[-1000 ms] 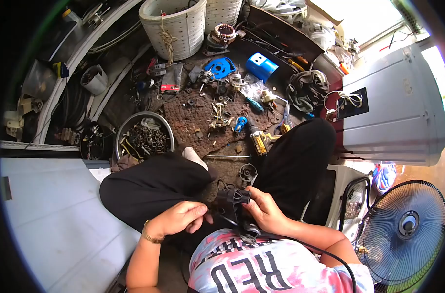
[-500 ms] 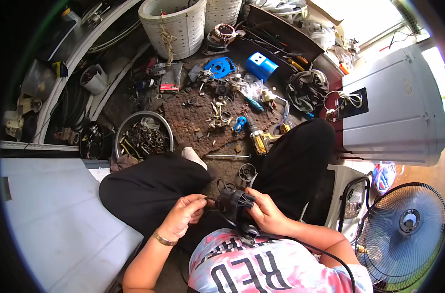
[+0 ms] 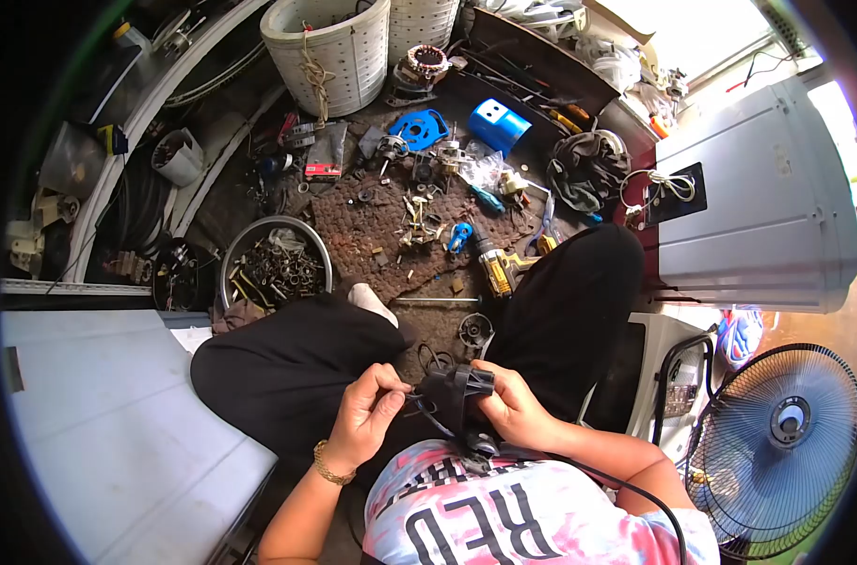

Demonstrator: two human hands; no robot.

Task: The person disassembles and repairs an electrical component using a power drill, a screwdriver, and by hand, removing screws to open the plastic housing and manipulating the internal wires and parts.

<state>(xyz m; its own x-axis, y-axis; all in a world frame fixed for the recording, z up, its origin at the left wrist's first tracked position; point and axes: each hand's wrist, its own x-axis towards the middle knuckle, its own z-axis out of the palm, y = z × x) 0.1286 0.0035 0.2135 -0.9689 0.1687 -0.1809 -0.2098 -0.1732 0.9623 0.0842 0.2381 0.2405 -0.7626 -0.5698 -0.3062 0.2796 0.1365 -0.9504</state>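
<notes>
A black plastic part [image 3: 445,394] with dark wires is held above the lap. My right hand [image 3: 511,403] grips its right side, thumb and fingers closed on the ribbed end. At the part's left side my left hand [image 3: 370,412] is closed in a pinch, its fingertips at a dark wire. A black cable [image 3: 626,486] runs from the part across the shirt to the right. Just beyond the part, a round metal piece [image 3: 475,330] lies on the floor.
A yellow drill [image 3: 500,267] lies by the right knee. Small parts litter a brown mat [image 3: 353,235]. A metal bowl [image 3: 330,273] holds many bits of hardware. A fan [image 3: 788,424] stands at the right, below a large grey casing [image 3: 758,207]. White perforated tubs [image 3: 353,66] stand beyond.
My left hand has come in from the left to the part, and its fingers have closed at a wire. The black part has turned slightly in my right hand.
</notes>
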